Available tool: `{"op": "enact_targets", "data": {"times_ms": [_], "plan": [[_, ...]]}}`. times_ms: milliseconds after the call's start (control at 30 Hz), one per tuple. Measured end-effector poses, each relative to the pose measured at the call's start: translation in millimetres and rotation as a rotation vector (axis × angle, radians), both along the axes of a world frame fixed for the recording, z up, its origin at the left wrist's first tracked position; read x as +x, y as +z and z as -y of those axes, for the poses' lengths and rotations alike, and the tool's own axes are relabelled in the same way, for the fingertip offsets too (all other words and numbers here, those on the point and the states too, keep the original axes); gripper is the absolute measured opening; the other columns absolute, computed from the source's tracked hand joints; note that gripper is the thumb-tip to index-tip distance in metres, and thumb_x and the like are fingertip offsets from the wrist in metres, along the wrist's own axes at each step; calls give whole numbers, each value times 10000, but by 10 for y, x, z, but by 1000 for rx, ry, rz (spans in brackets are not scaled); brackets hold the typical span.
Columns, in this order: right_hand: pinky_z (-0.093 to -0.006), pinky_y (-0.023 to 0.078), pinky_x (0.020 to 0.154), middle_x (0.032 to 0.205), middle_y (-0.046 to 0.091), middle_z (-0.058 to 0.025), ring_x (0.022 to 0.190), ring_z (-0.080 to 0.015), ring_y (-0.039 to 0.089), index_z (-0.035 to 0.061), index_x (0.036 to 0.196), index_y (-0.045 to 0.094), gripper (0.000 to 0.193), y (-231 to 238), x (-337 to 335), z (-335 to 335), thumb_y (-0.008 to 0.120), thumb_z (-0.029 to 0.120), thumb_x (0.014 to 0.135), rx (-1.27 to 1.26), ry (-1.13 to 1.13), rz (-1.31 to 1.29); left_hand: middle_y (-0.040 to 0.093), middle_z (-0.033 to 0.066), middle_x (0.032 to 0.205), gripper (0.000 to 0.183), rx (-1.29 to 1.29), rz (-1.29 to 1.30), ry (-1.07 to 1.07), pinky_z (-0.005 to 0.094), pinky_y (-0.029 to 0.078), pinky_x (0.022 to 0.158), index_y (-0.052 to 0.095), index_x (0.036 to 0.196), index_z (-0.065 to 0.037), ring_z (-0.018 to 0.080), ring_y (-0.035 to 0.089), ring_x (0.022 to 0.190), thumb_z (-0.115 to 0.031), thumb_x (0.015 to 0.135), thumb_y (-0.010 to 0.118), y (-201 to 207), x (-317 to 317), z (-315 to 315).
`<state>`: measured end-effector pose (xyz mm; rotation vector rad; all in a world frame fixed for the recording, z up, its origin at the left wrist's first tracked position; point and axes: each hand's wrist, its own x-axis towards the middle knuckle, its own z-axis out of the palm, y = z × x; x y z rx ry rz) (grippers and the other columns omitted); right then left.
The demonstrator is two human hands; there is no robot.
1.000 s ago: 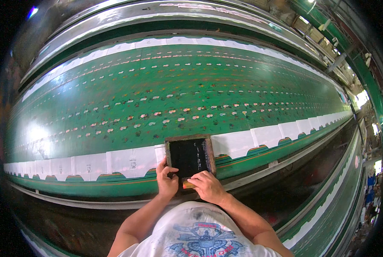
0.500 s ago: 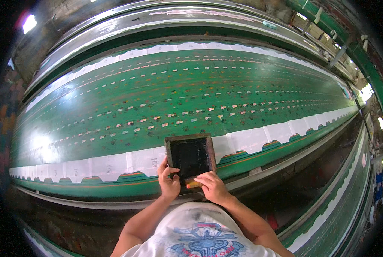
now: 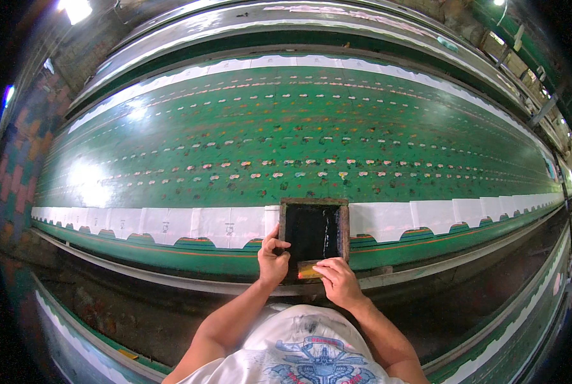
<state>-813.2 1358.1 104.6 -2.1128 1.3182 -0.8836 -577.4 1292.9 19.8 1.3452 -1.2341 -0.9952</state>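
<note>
Pinching a yellow-and-red squeegee (image 3: pixel 309 271) with the right hand (image 3: pixel 341 280), at six o'clock on the framed printing screen (image 3: pixel 310 232); gripping its eight o'clock edge with the left hand (image 3: pixel 274 261); facing a green printing table (image 3: pixel 279 150) toward twelve.

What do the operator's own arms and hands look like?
Left hand and right hand: ungloved, five-fingered, no watch or wristband visible. Arms: no cables or clear markings, and uncovered nearly down to the lower edge, where a white shirt starts. It has a blue and red print on the front.
</note>
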Motion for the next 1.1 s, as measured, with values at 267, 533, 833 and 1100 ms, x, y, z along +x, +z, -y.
{"op": "enact_targets", "data": {"times_ms": [267,533,833,1100], "plan": [[-460,575,1056,1228,755,-117,1164,-333,700,45,1260,809,312,156,112,198,676,68,979,-120,175,-302,602,225,1694,251,-29,-30,8,451,466,1258,758,921,-54,372,584,1547,136,766,702,-72,-19,18],[-496,587,998,1121,777,-158,1104,-388,708,27,1200,804,288,229,-17,1076,672,-23,948,86,248,-310,579,258,1704,256,-62,48,-25,447,427,1273,760,928,-79,391,583,1531,113,770,697,-126,-1,7],[-508,572,1042,1190,758,-139,1152,-396,688,54,1296,781,401,57,144,1653,644,-44,932,-45,1,-361,536,290,1723,262,-90,77,-64,491,405,1270,764,886,-83,443,557,1500,131,759,681,-84,-5,23],[-491,585,1000,1185,748,-82,1118,-349,690,96,1327,801,434,128,265,858,645,-16,938,-43,27,-415,548,260,1713,271,-98,51,-48,493,401,1274,746,919,-81,430,551,1528,131,759,691,-3,-2,-2]]}}
